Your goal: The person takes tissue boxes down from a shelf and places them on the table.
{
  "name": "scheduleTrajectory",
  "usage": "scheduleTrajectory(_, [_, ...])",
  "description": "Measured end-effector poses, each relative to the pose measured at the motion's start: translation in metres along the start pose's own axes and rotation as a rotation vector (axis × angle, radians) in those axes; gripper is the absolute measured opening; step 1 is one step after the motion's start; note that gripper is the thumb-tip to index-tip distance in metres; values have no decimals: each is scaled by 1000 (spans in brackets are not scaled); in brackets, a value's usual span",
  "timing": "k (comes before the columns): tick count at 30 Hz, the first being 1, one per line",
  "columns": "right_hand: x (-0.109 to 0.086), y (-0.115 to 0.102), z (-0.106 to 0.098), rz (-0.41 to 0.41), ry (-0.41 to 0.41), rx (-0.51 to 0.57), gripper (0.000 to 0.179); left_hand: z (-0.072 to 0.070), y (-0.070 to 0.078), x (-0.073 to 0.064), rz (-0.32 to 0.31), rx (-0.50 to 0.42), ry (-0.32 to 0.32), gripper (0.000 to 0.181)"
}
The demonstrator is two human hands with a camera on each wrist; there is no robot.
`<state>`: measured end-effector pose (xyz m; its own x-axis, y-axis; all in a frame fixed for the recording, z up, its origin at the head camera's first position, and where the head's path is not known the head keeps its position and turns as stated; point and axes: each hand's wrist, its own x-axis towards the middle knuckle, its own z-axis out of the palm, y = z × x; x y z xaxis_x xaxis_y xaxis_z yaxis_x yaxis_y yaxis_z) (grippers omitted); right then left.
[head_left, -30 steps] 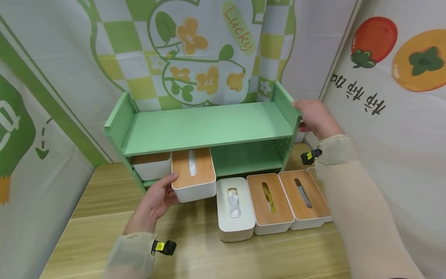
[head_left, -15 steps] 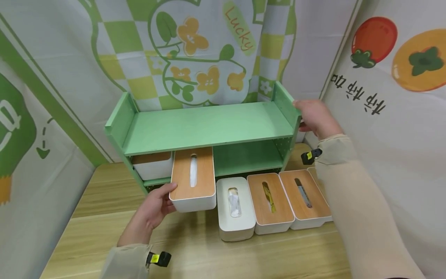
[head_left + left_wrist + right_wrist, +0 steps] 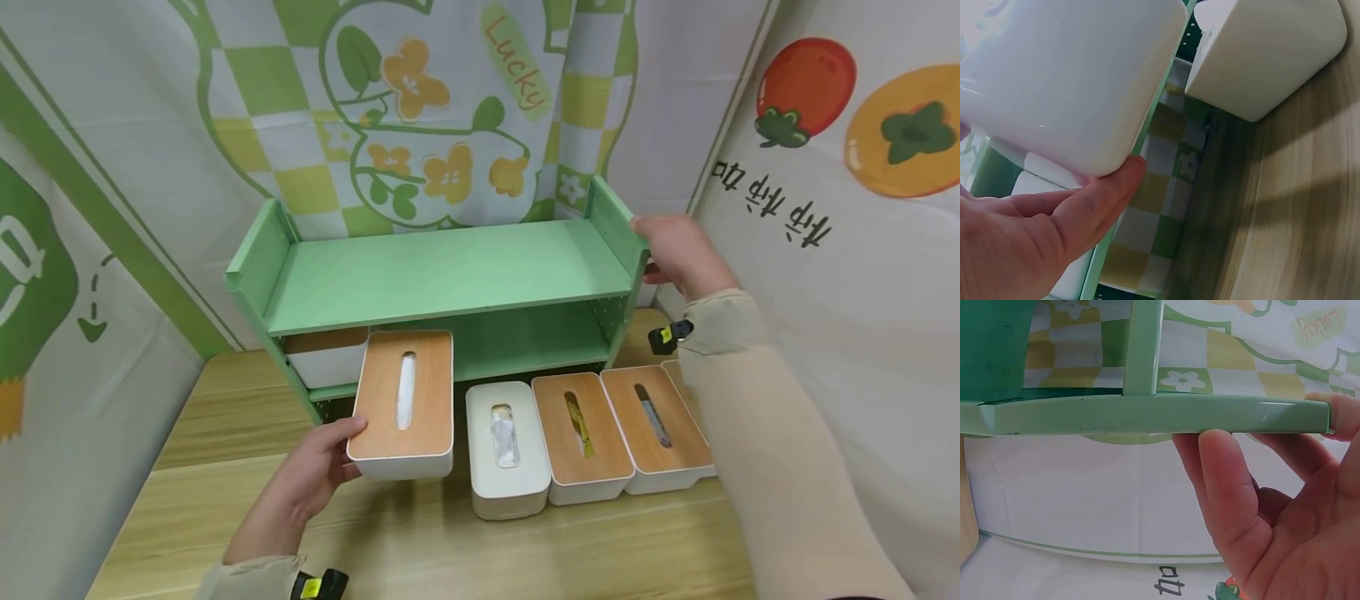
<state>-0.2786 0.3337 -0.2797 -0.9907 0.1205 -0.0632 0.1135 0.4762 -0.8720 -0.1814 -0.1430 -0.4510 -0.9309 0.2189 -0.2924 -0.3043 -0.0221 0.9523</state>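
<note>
My left hand (image 3: 318, 467) grips the near left corner of a white tissue box (image 3: 403, 392) with a wood-look lid, thumb on top and fingers underneath. White tissue shows in its slot. In the left wrist view the box's white side (image 3: 1079, 75) hangs above the wooden table, in front of the shelf. My right hand (image 3: 681, 254) holds the right side panel of the green shelf (image 3: 450, 267) near its top front corner. The right wrist view shows that panel's edge (image 3: 1166, 415) between thumb and fingers (image 3: 1229, 481).
Another wood-lidded box (image 3: 327, 354) sits in the shelf's left bay. On the table (image 3: 525, 558) stand an all-white box (image 3: 507, 467) and two wood-lidded boxes, one with yellow contents (image 3: 583, 433), one with grey (image 3: 656, 425). Part of a further box lies behind my right sleeve.
My left hand has drawn the tissue box out of the shelf, toward me and slightly left. My right hand has stayed on the shelf's side panel.
</note>
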Motion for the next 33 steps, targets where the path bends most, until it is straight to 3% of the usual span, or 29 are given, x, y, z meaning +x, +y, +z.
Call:
scheduleTrajectory(6, [0, 1, 0, 2, 6, -10, 60, -12, -4, -12, 28, 11, -78, 48])
scheduleTrajectory(10, [-1, 0, -1, 6, 13, -11, 60, -22, -6, -19, 14, 55, -119, 37])
scheduleTrajectory(15, [1, -2, -1, 19, 12, 13, 59, -32, -15, -28, -44, 115, -106, 46])
scheduleTrajectory(25, [2, 0, 0, 30, 3, 24, 61, -64, -38, -45, -119, 165, -140, 57])
scheduleTrajectory(33, [4, 2, 1, 17, 4, 9, 61, -78, -55, -42, -162, 171, -119, 57])
